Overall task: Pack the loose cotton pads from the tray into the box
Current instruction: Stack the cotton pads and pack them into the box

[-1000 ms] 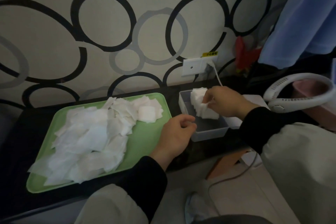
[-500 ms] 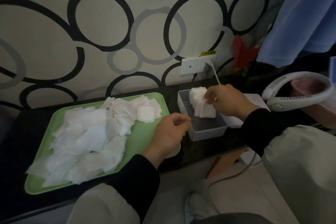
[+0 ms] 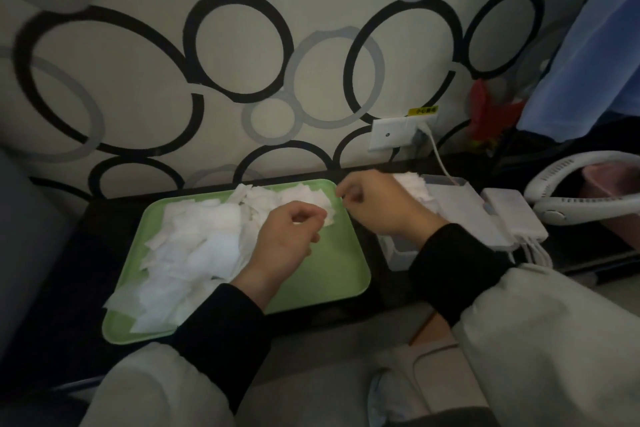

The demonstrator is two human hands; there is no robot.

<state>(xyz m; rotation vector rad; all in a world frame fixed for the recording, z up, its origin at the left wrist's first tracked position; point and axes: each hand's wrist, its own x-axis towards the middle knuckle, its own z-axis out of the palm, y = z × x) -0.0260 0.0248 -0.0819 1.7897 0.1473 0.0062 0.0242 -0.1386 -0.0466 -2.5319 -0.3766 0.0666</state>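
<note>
Pickup step: left hand (image 3: pixel 289 239) pinches cotton pads (image 3: pixel 194 246) on tray (image 3: pixel 332 274); right hand (image 3: pixel 377 208) curled, hold unclear; next, lift toward box (image 3: pixel 400 255) at right.

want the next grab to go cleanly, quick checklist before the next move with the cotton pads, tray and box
1. Supply: loose white cotton pads piled on the green plastic tray: ok.
2. Reach: left hand over the pile: ok.
3. Grip: left hand's curled fingers pinching a pad: cannot tell.
4. Free hand: right hand empty, fingers curled at the tray's right edge: cannot tell.
5. Packed stack showing behind the right hand at the pale rectangular plastic box: ok.
6. Room left in the box: cannot tell, the right arm covers it.
</note>
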